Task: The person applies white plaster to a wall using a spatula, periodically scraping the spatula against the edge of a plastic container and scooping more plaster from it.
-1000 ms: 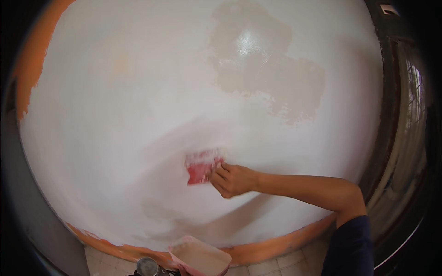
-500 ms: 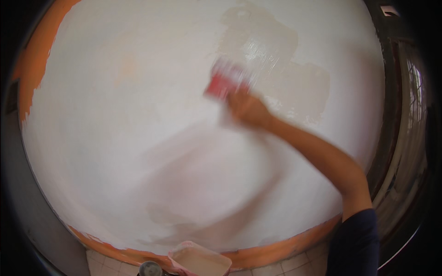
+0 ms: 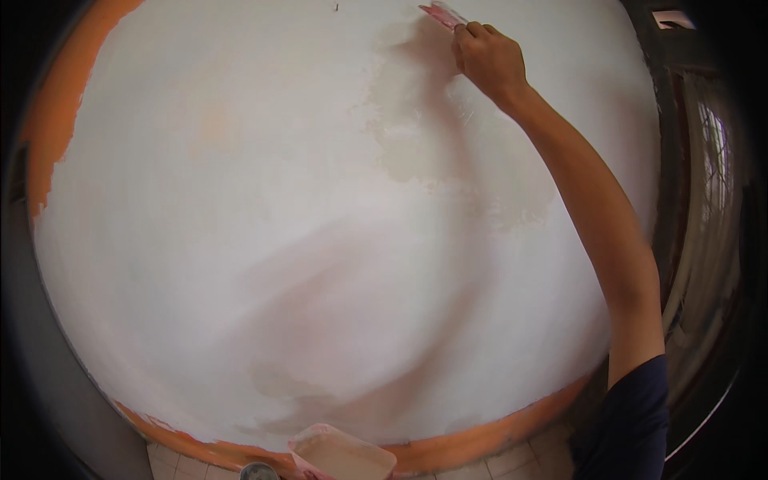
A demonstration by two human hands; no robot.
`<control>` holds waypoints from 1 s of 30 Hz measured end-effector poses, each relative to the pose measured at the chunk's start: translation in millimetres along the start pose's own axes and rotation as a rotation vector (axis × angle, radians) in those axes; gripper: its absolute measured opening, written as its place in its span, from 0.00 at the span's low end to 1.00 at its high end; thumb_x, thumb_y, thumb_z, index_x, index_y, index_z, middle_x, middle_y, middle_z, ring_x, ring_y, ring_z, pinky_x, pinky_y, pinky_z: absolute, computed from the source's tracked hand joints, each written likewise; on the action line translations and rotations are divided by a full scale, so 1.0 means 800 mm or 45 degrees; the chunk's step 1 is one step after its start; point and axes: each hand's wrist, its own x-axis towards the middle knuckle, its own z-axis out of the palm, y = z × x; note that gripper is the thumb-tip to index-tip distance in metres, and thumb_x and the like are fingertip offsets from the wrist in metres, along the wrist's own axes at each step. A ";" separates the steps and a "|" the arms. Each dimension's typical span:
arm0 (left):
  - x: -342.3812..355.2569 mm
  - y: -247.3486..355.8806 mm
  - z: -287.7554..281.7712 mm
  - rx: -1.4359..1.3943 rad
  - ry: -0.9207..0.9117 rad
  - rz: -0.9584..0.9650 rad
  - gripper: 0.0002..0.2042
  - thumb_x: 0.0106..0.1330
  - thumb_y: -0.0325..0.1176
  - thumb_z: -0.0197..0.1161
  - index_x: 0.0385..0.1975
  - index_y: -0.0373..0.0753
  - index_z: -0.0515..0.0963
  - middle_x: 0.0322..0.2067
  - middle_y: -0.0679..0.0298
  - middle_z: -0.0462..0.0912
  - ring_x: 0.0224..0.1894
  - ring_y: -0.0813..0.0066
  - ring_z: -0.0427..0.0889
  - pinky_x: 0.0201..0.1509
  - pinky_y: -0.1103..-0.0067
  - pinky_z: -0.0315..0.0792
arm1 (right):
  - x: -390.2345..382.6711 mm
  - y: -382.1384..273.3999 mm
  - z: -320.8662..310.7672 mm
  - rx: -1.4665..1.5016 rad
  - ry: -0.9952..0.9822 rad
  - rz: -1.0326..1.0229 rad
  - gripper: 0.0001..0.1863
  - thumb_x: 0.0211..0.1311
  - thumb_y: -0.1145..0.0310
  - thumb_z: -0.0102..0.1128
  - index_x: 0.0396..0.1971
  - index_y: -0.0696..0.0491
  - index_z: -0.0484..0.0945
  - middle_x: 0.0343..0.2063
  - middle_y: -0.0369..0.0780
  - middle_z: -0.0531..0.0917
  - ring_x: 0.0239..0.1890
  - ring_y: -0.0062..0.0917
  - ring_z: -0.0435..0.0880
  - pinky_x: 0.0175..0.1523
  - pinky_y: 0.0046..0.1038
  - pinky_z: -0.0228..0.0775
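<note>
High on the white wall (image 3: 200, 264), my right hand (image 3: 490, 60) is closed round a red, flat putty scraper (image 3: 445, 16) smeared with pale compound. The scraper is seen nearly edge-on, at the top of a damp beige patch (image 3: 400, 140) of compound. At the lower edge is a pinkish plastic tub (image 3: 344, 458) with beige compound inside. A small bit of my left hand (image 3: 310, 474) shows at the tub's near left side, seemingly gripping it; most of that hand is out of the picture.
A round metal can (image 3: 260, 472) stands left of the tub, above the tiled floor (image 3: 512, 460). Orange paint (image 3: 60, 112) borders the wall at left and bottom. A dark grey panel (image 3: 72, 376) is at left, a curtained window (image 3: 708, 176) at right.
My right hand has swept the scraper up and right, from mid-wall to the top of the damp patch. The patch now reaches a little farther left and down. The tub stays low in view.
</note>
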 end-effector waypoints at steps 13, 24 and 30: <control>-1.565 -0.055 0.349 -0.033 0.008 0.017 0.40 0.59 0.62 0.55 0.68 0.46 0.55 0.66 0.55 0.61 0.66 0.46 0.61 0.64 0.42 0.57 | 0.331 0.400 -1.528 1.095 -0.115 -0.851 0.13 0.40 0.73 0.60 0.27 0.65 0.78 0.22 0.39 0.76 0.24 0.28 0.78 0.32 0.29 0.77; -2.270 -0.065 0.552 0.094 0.339 0.217 0.41 0.60 0.64 0.52 0.68 0.47 0.55 0.67 0.55 0.60 0.66 0.46 0.60 0.65 0.41 0.54 | 0.595 0.843 -1.794 0.457 -0.070 -0.129 0.13 0.48 0.77 0.59 0.38 0.58 0.79 0.31 0.39 0.81 0.31 0.28 0.81 0.30 0.28 0.77; -2.184 -0.049 0.550 0.133 0.379 0.250 0.40 0.60 0.64 0.53 0.68 0.45 0.55 0.66 0.56 0.60 0.66 0.46 0.60 0.65 0.42 0.54 | 0.460 0.627 -1.898 1.229 -0.304 -0.522 0.19 0.43 0.69 0.60 0.38 0.64 0.77 0.32 0.47 0.80 0.32 0.33 0.82 0.39 0.31 0.78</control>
